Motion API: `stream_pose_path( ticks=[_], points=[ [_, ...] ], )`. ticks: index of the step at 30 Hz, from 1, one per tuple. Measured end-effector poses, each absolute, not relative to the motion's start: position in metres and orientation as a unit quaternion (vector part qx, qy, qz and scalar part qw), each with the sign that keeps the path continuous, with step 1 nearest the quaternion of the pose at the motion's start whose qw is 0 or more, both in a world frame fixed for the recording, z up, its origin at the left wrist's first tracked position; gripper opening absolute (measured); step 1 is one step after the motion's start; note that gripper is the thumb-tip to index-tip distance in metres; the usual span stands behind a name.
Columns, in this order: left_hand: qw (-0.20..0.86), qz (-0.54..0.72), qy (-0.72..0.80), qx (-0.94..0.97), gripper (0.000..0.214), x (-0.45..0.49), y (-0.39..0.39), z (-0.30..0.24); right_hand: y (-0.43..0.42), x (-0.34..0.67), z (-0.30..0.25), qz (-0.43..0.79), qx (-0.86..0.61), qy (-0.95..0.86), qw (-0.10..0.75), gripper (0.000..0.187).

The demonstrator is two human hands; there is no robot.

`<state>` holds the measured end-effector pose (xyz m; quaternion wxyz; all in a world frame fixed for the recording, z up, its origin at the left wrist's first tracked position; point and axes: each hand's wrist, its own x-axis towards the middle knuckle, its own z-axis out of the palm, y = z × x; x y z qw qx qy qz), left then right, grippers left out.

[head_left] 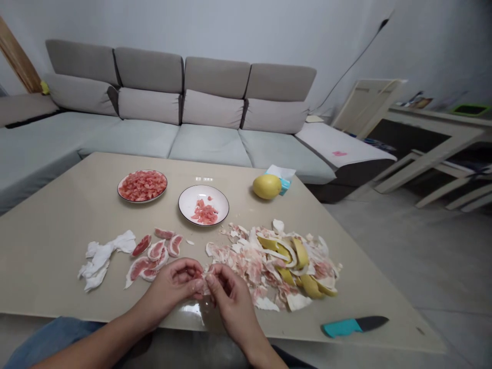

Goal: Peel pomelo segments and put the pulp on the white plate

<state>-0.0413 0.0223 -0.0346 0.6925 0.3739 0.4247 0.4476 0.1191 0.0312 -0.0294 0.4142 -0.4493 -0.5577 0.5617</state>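
My left hand (pixel 179 282) and my right hand (pixel 232 297) meet above the near edge of the table, fingertips pinched together. Between them is a small pale-pink piece of pomelo segment (pixel 205 282), mostly hidden by the fingers. Left of my left hand lie several unpeeled pomelo segments (pixel 157 251) with pink flesh and white membrane. Close to my right hand spreads a heap of membrane scraps and yellow peel (pixel 269 261). Beyond the hands, a white plate (pixel 186 200) with a dark rim holds a few bits of pink flesh (pixel 205 212).
Another plate (pixel 119 195), farther left, is heaped with pomelo flesh (pixel 143 185). Crumpled tissue (pixel 103 259) lies at left. A whole yellow pomelo (pixel 266 186) sits by a tissue pack (pixel 285 182). Near the right front edge rests a teal-handled knife (pixel 355 326). A sofa (pixel 209 146) stands behind.
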Motion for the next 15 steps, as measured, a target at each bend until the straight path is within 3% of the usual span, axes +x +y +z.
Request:
stream_pose_path(
  ticks=[10, 12, 15],
  points=[
    [0.699, 0.460, 0.431, 0.338, 0.031, -0.042, 0.023, -0.031, 0.033, 0.124, -0.033, 0.558, -0.456, -0.563, 0.405, 0.029],
    [0.704, 0.453, 0.428, 0.340, 0.032, -0.043, 0.023, -0.031, 0.034, 0.127, -0.033, 0.492, -0.460, -0.620, 0.403, 0.022],
    [0.715, 0.434, 0.421, 0.351, 0.031, -0.044, 0.024, -0.030, 0.036, 0.131, -0.036, 0.289, -0.418, -0.753, 0.418, 0.016]
  ],
)
